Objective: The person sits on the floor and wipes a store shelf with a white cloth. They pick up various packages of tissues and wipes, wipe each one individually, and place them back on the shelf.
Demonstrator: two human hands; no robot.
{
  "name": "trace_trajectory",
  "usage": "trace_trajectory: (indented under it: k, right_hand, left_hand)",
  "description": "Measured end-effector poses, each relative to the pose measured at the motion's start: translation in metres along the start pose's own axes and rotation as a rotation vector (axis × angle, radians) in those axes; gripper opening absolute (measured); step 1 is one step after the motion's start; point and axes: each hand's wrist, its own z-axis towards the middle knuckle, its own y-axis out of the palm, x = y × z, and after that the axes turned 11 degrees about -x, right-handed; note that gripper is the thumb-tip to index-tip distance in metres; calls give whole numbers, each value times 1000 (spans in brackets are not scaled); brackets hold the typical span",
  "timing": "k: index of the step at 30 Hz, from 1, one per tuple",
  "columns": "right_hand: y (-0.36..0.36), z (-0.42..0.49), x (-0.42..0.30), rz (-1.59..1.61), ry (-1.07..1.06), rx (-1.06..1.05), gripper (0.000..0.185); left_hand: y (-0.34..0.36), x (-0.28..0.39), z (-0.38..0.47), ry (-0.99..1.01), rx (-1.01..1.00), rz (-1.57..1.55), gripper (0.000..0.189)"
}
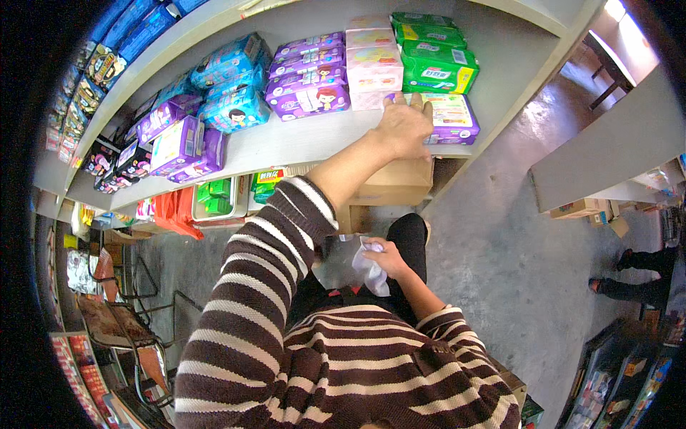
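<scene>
My left hand (406, 126) reaches up to the shelf, its fingers over the left end of a purple-and-white package (453, 119) and its thumb at the front; the palm side is hidden. Directly behind it stand stacked green packages (437, 67) and pale pink packages (375, 67). Low in front of my body, my right hand (387, 257) holds a crumpled whitish-purple cloth (372, 273). Further left on the same shelf are purple packages with a cartoon figure (308, 94) and blue packages (236, 107).
Below the shelf board (257, 153) are a cardboard box (396, 182), a white bin (214, 198) with green packs and red plastic bags (177, 212). A metal-framed chair (115, 322) stands at the left. Another person's legs (632, 279) show at the far right.
</scene>
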Motion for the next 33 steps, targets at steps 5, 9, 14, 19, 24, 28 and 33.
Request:
trace_trajectory:
  k: [5,9,14,19,24,28,33]
  right_hand:
    - [-15,-11,-19,341,7,66,32]
    - [-42,-9,-48,434,-105,213,29]
    - [-60,-11,-91,549,-271,252,31]
    - [-39,-10,-124,869,-449,-55,44]
    - [-2,5,-141,632,-366,-25,39]
    - [31,11,-145,385,-247,-44,50]
    - [68,12,-135,312,-219,-107,65]
  left_hand:
    - [19,-2,-5,-5,129,90,86]
    - [21,-2,-18,12,119,19,77]
    - [13,-6,-83,4,200,-438,62]
    - [45,-8,-168,-123,95,-1813,45]
    - [90,3,-222,-235,-70,-2033,42]
    - [99,-7,-236,-343,78,-1584,47]
    - [107,-24,-250,-449,308,-1885,40]
